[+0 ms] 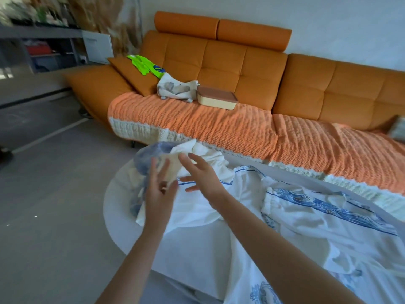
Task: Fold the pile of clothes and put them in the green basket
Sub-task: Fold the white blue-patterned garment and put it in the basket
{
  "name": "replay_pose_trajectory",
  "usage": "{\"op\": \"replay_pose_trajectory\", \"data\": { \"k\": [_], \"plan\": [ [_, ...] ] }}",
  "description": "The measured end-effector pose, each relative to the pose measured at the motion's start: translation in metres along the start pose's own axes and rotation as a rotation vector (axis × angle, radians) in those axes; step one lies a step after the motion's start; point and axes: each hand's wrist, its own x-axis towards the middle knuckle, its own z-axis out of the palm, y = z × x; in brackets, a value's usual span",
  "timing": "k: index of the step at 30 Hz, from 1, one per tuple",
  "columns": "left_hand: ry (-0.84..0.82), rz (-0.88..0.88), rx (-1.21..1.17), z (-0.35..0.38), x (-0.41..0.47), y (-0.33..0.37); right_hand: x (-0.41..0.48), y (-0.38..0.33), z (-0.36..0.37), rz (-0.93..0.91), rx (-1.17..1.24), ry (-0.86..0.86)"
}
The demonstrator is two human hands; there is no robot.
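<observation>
Head view: my left fingers are straight and spread wide, blurred, holding nothing that I can make out. They lie in front of a cream cloth; whether they touch it I cannot tell. My right fingers are also stretched out and apart, palm turned toward the left hand, with nothing in their grasp. The right hand hovers just beside the left, both over the far end of the pile of clothes.

The pile lies heaped on the round white bench. It includes a blue-grey garment at the far left, crumpled white pieces in the middle, and a white garment with blue print spread to the right and toward me under my right forearm.

Beyond the bench stands an orange sofa with a knitted orange throw over the seat. On the seat are a cream box with a brown lid, a printed fabric bag touching it, and a neon green garment on a cushion.
</observation>
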Motion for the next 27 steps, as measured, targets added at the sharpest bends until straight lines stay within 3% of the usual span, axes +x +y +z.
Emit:
{"op": "replay_pose_trajectory", "data": {
  "k": [4, 7, 10, 12, 14, 18, 22, 25, 27],
  "plan": [
    [-0.339, 0.038, 0.12, 0.047, -0.029, -0.002, 0.011, 0.015, -0.031, 0.253, 0.068, 0.086],
    [-0.536, 0.182, 0.294, 0.058, -0.044, -0.011, 0.013, 0.045, -0.057, 0.3, 0.138, 0.234],
    [-0.483, 0.308, 0.249, 0.054, -0.045, -0.017, 0.006, 0.059, -0.087, 0.255, 0.196, 0.226],
    [-0.336, 0.368, 0.216, 0.052, -0.034, -0.021, 0.002, 0.063, -0.111, 0.21, 0.236, 0.298],
    [-0.25, 0.404, 0.337, 0.056, -0.018, -0.026, -0.002, 0.064, -0.137, 0.15, 0.282, 0.362],
    [-0.503, 0.028, 0.434, 0.077, 0.008, -0.027, -0.02, 0.065, -0.192, 0.036, 0.404, 0.423],
    [-0.681, 0.227, 0.719, 0.104, 0.016, -0.023, -0.033, 0.077, -0.249, -0.01, 0.526, 0.6],
    [-0.828, 0.245, 0.734, 0.126, 0.013, -0.029, -0.047, 0.096, -0.286, 0.026, 0.655, 0.802],
    [-0.883, 0.216, 0.739, 0.141, 0.01, -0.042, -0.066, 0.116, -0.306, 0.136, 0.573, 0.922]
  ]
}}
